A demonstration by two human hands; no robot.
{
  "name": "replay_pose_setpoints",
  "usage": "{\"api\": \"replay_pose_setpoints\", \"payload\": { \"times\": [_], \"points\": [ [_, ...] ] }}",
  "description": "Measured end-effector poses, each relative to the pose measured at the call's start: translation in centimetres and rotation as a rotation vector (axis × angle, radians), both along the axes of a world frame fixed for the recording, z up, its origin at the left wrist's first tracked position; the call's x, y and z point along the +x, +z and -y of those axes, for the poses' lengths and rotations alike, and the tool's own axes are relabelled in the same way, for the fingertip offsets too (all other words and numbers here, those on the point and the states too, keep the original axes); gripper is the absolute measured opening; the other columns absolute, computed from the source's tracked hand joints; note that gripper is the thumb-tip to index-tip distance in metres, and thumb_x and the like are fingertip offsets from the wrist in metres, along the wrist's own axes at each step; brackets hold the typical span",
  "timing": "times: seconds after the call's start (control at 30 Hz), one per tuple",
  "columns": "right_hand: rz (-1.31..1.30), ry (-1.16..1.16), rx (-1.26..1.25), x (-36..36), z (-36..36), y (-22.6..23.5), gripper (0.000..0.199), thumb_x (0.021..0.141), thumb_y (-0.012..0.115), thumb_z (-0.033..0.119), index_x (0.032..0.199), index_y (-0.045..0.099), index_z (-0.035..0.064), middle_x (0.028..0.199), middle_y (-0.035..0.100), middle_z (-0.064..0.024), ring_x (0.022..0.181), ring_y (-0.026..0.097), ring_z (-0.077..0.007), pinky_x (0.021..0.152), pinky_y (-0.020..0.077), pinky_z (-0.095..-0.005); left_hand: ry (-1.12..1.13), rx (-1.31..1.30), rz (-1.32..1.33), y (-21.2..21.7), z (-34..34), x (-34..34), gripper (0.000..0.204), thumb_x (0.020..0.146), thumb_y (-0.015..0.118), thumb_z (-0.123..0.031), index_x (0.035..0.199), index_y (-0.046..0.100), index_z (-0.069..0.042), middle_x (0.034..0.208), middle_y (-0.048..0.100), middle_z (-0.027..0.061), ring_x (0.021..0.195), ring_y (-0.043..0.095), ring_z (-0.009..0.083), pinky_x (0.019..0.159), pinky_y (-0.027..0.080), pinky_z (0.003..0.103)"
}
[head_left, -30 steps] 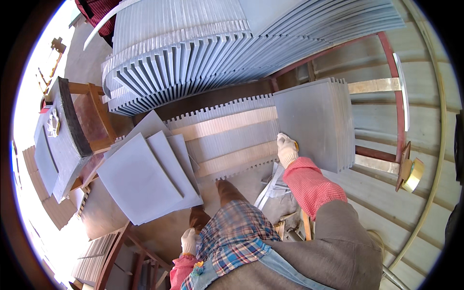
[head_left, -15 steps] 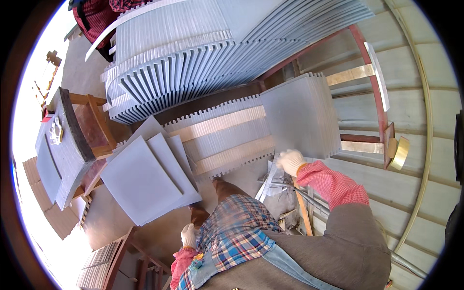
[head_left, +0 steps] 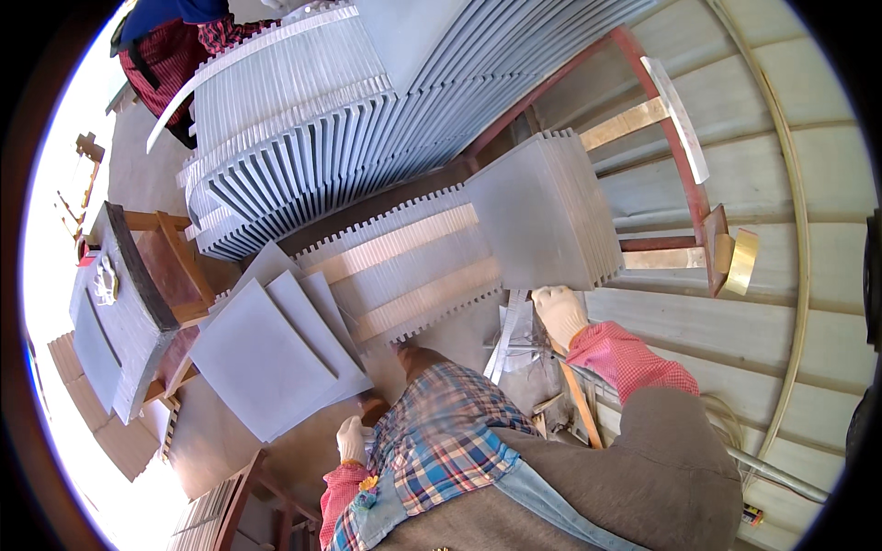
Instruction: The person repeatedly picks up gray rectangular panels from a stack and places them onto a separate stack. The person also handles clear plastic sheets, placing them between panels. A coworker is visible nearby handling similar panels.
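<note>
- Right hand [head_left: 559,312], gloved, rests just below the upright stack of grey sheets [head_left: 542,216], as if steadying it; whether its fingers are apart or together, I cannot tell
- Left hand [head_left: 350,439], gloved, fingers curled, sits near loose grey sheets [head_left: 266,354] fanned on the worktop [head_left: 211,441] within reach

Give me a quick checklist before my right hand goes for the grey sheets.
1. Right hand free: ok, gloved, nothing clearly gripped.
2. Right hand close to the upright pack of grey sheets: ok, just below its lower edge; contact cannot tell.
3. Left hand free: cannot tell, partly hidden by the checked shirt.
4. Loose grey sheets within reach of the left hand: ok, fanned just above it.
5. Other person clear of the hands: ok, far side of the big fanned stack.
</note>
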State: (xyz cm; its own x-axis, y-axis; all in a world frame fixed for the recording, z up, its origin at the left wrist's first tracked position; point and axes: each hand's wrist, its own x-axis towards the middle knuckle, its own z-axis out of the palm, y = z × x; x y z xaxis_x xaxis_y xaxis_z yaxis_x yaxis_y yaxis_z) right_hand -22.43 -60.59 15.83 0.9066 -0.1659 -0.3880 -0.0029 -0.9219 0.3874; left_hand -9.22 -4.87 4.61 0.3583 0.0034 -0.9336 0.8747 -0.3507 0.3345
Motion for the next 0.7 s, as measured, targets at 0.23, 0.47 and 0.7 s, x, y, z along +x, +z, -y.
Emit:
{"api": "replay_pose_setpoints", "payload": {
  "times": [0.23, 0.47, 0.7],
  "points": [
    [-0.192, -0.403, 0.652, -2.3, -1.2, 0.3, 0.024, 0.098, 0.06, 0.036, 0.104, 0.08, 0.0257, 0.102, 0.077, -0.005, 0.098, 0.071, -0.0306, 0.083, 0.0561, -0.0462, -0.023, 0.033, 0.009, 0.5, 0.3, 0.9, 0.043, 0.099, 0.061, -0.036, 0.124, 0.071, -0.003, 0.081, 0.074, 0.0152, 0.059, 0.066, 0.0226, 0.054, 0.052, 0.036],
    [0.422, -0.455, 0.83, 12.7, -8.9, -3.2, 0.031, 0.091, 0.067, 0.016, 0.121, 0.072, 0.0138, 0.104, 0.074, -0.0126, 0.095, 0.069, -0.037, 0.085, 0.0559, -0.0472, -0.072, 0.05, 0.087, 3.2, -0.1, 1.9, 0.044, 0.103, 0.059, -0.032, 0.136, 0.064, -0.002, 0.084, 0.074, 0.0148, 0.065, 0.069, 0.0228, 0.058, 0.055, 0.035],
    [0.216, -0.349, 0.658, 15.8, -12.3, -7.6, 0.069, 0.083, 0.078, 0.019, 0.147, 0.052, 0.0148, 0.147, 0.055, -0.0131, 0.132, 0.053, -0.0359, 0.107, 0.0475, -0.0484, -0.573, -0.009, 0.468, -0.2, -5.0, -2.9, 0.042, 0.103, 0.059, -0.03, 0.131, 0.066, 0.001, 0.086, 0.075, 0.0147, 0.071, 0.07, 0.0229, 0.063, 0.056, 0.035]
  ]
}}
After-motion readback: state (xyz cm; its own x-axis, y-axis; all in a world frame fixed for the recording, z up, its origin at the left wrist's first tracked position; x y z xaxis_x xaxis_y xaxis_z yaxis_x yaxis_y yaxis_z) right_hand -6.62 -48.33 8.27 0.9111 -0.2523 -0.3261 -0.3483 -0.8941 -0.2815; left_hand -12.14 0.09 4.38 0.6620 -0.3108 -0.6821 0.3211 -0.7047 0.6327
